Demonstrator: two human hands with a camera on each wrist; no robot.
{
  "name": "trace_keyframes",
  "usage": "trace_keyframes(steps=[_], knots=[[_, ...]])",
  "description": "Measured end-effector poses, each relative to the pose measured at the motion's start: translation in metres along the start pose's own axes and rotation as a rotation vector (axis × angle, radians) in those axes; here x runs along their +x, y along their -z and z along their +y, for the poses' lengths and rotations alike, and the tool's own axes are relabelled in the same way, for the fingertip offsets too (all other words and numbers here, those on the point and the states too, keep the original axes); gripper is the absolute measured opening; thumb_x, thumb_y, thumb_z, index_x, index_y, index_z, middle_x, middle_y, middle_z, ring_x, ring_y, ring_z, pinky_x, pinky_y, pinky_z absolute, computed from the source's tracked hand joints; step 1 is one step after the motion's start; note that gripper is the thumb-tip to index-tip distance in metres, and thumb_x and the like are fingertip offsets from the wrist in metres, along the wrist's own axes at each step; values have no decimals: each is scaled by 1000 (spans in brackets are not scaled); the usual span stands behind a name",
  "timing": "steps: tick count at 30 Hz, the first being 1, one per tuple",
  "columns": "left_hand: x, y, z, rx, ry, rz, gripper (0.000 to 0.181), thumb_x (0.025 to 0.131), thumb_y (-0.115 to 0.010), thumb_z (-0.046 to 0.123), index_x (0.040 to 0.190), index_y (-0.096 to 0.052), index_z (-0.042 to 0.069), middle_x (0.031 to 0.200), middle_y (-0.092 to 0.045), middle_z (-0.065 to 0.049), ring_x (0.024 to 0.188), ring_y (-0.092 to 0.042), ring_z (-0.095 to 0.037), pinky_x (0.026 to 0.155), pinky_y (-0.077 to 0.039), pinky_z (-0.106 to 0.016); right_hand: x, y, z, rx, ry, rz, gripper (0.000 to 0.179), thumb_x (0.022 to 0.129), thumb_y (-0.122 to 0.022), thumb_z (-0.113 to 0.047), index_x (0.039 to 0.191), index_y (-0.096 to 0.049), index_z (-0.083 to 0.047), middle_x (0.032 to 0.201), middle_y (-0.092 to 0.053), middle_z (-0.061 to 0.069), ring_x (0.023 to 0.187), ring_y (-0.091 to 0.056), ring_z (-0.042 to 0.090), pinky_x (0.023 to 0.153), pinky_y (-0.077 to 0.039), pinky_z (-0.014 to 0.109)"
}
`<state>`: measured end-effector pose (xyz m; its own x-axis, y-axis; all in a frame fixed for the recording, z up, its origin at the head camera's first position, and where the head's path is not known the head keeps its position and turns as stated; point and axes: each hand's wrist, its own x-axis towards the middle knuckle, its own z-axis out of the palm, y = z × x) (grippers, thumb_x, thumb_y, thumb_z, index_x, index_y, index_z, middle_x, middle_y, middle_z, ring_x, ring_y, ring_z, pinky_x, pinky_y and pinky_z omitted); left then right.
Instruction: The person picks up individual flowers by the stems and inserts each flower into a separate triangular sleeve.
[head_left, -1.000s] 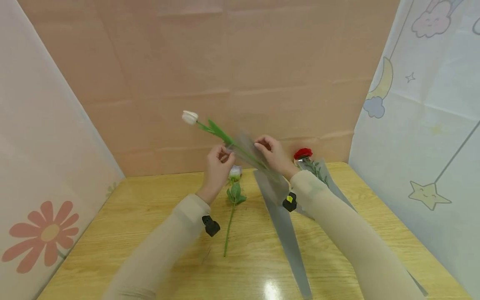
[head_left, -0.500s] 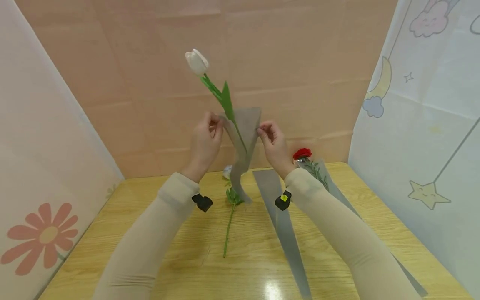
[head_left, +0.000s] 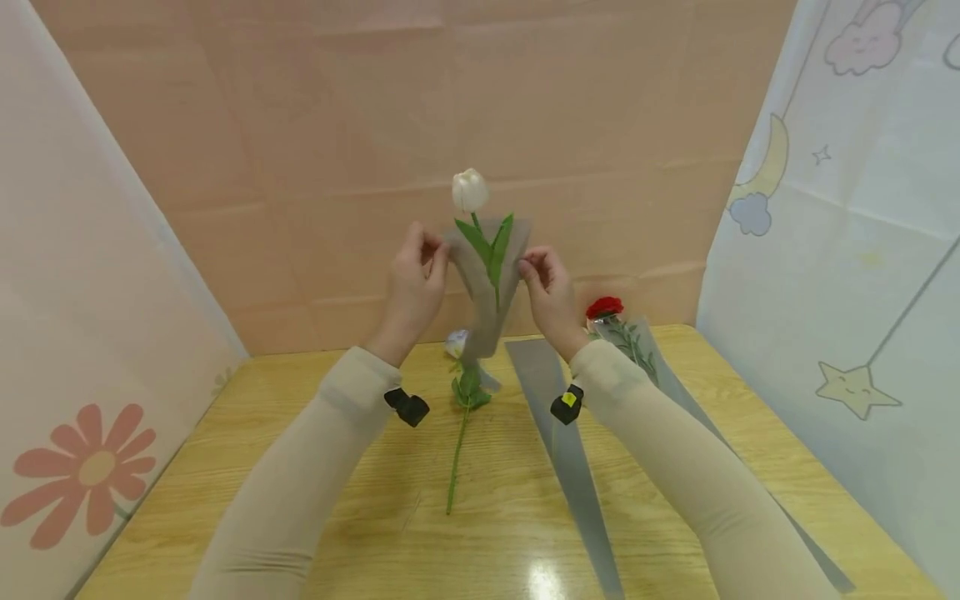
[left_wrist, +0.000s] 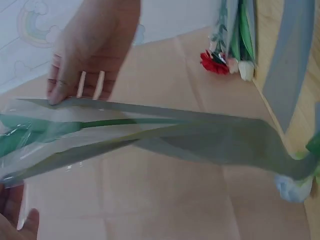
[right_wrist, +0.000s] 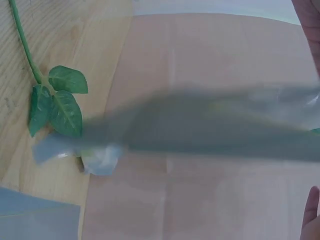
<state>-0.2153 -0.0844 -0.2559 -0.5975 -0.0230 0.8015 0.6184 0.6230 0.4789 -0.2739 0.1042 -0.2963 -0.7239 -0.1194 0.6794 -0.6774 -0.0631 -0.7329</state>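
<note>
In the head view a white tulip stands upright in a translucent grey flower sleeve. Its bloom rises above the sleeve's wide mouth, and the lower stem is inside. My left hand pinches the left edge of the mouth between thumb and fingers. At the opposite edge, my right hand pinches the film too; the left wrist view shows that right hand from the side. The sleeve's narrow tail bends down beside a pale rose with green leaves, lying on the table.
Another flat grey sleeve lies on the wooden table right of the rose. A red flower in grey wrapping rests at the back right, partly behind my right forearm. A tan backdrop rises behind the table.
Both hands have risen and spread the sleeve's mouth apart. The tulip has swung from leaning far left to upright and then slid lower into the sleeve.
</note>
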Motion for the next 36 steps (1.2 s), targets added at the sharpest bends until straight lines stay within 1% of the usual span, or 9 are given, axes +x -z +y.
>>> trace_keyframes(steps=[3, 6, 9, 11, 18, 26, 30, 33, 36], knots=[[1, -1, 1, -50, -8, 35, 12, 99, -53, 9, 98, -51, -3, 93, -61, -17, 97, -64, -28, 88, -53, -34, 5, 1, 5, -13, 25, 15, 16, 99, -51, -6, 106, -50, 9, 87, -50, -5, 82, -52, 5, 79, -45, 18], [1, -1, 3, -6, -43, 57, 14, 99, -55, 12, 98, -52, -1, 91, -64, -15, 90, -65, -25, 71, -50, -32, 10, 0, 3, -8, 67, 31, 17, 99, -52, -7, 105, -50, 8, 87, -50, -6, 82, -52, 5, 79, -46, 20], [2, -1, 4, -4, -57, 86, 14, 99, -54, 12, 98, -53, -2, 90, -64, -16, 86, -63, -25, 67, -45, -32, 13, 1, -1, 2, 84, 42, 14, 99, -52, -9, 103, -51, 5, 88, -50, -6, 84, -52, 6, 80, -46, 22], [2, -2, 4, 30, -67, 69, 14, 99, -55, 13, 98, -53, -1, 90, -65, -14, 84, -64, -24, 63, -44, -32, 13, 1, -3, 2, 79, 48, 12, 99, -52, -10, 102, -51, 2, 89, -50, -6, 85, -51, 6, 80, -45, 21], [1, -4, 1, 15, -104, 91, 16, 100, -53, 13, 97, -52, -3, 90, -64, -18, 84, -65, -27, 72, -52, -36, 14, 4, -3, 9, 64, 62, 12, 98, -52, -5, 103, -52, 5, 89, -51, -7, 83, -51, 5, 79, -45, 19], [-2, -5, -4, 47, -137, 118, 15, 99, -54, 13, 95, -52, -1, 88, -63, -16, 77, -60, -26, 66, -46, -33, 10, 4, -4, -53, 102, 53, 16, 98, -53, -6, 103, -52, 9, 88, -51, -8, 81, -51, 3, 75, -44, 16], [-2, -3, -3, 10, -120, 111, 16, 99, -53, 14, 95, -52, -1, 89, -61, -16, 76, -57, -26, 66, -44, -31, 8, 4, -2, -49, 108, 43, 15, 99, -53, -7, 102, -52, 8, 89, -51, -7, 82, -52, 5, 77, -46, 17], [-2, -3, -3, -9, -99, 74, 15, 99, -53, 15, 96, -51, 0, 89, -61, -14, 80, -59, -24, 68, -45, -29, 7, 4, -2, -44, 84, 49, 16, 99, -52, -7, 103, -51, 8, 89, -50, -7, 83, -51, 4, 78, -44, 17], [-4, -3, -4, -44, -102, 103, 16, 99, -55, 14, 96, -52, -1, 88, -62, -15, 80, -59, -25, 66, -43, -28, 5, 3, -3, -27, 64, 42, 15, 98, -52, -3, 102, -51, 11, 87, -51, -7, 81, -52, 4, 79, -46, 18]])
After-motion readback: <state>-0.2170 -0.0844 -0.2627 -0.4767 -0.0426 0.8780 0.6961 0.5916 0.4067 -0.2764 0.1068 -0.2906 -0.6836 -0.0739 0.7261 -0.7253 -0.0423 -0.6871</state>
